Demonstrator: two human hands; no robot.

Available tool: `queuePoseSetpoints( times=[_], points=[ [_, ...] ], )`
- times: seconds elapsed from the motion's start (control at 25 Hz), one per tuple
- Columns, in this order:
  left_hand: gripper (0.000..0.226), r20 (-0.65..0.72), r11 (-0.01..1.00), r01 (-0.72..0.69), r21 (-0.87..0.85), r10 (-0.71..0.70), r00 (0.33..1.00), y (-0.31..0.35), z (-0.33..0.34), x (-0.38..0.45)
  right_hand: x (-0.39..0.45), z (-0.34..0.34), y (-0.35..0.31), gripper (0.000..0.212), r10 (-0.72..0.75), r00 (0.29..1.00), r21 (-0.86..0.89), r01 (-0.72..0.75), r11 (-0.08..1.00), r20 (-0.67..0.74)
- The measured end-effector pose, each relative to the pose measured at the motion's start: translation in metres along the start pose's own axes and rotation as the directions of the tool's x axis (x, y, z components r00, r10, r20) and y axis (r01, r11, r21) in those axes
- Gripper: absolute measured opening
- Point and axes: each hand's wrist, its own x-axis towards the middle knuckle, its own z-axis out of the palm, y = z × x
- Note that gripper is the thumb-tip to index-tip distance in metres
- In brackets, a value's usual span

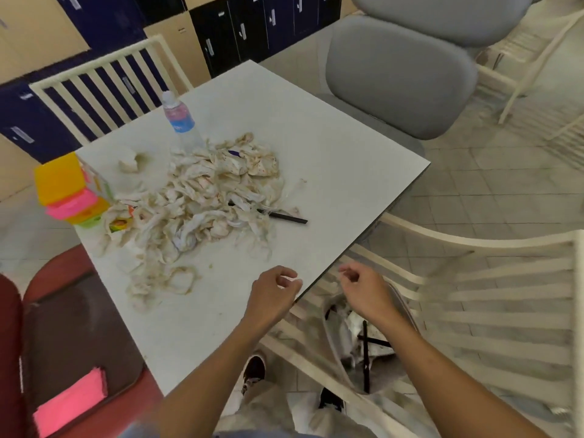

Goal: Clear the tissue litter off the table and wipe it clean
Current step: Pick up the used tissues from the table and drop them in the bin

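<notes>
I have two hands in view. My left hand [273, 290] hangs over the near right edge of the table [331, 153], fingers loosely curled and holding nothing. My right hand [363, 287] is just off that edge, also loosely curled and empty, above a grey bag [339, 349] that stands open on the white slatted chair [505, 295] beside the table. In the bag I count two black sticks [366, 352], crossed, on some crumpled tissue.

On the tabletop, one big heap of stained tissue litter [196, 203] covers the middle and spreads toward the left edge. One more black stick [284, 216] pokes out of its right side. One separate tissue wad [131, 162] lies nearer the far left corner. One plastic water bottle [178, 118] stands behind the heap. One stack of yellow and pink boxes [69, 188] sits at the left corner.
</notes>
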Motion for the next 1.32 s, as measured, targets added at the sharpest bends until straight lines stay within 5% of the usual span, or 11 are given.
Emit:
queuePoseSetpoints(
  times=[0.16,0.4,0.52,0.76,0.96,1.16,1.32],
  points=[
    [0.011,-0.083,1.0,0.011,-0.004,-0.011,0.997,-0.011,-0.047,0.034,0.044,0.046,-0.043,0.017,-0.056,0.998,-0.038,0.057,0.998,0.039],
    [0.01,-0.131,1.0,0.022,0.009,-0.02,0.991,-0.034,-0.105,0.086,0.074,0.118,-0.106,0.075,-0.117,0.982,-0.141,0.138,0.98,0.146],
    [0.014,-0.174,0.999,-0.017,0.038,0.024,0.985,-0.04,-0.131,0.105,0.081,0.142,-0.119,0.087,-0.09,0.99,-0.133,0.104,0.986,0.111],
    [0.041,-0.256,0.902,-0.216,0.373,0.324,0.911,-0.051,-0.175,0.134,0.073,0.149,-0.138,0.068,-0.08,0.992,0.057,0.075,0.996,0.095],
    [0.044,-0.123,0.815,-0.167,0.555,0.279,0.952,-0.058,-0.177,0.151,0.063,0.128,-0.156,0.053,-0.138,0.99,0.174,0.133,0.976,0.012],
    [0.036,-0.265,0.924,-0.202,0.325,0.294,0.918,-0.049,-0.179,0.136,0.05,0.093,-0.166,0.061,-0.224,0.975,0.278,0.22,0.935,-0.018],
    [0.025,-0.324,0.975,-0.21,0.075,0.223,0.919,-0.025,-0.178,0.109,0.044,0.067,-0.162,0.035,-0.248,0.967,0.25,0.254,0.934,-0.056]
  ],
)
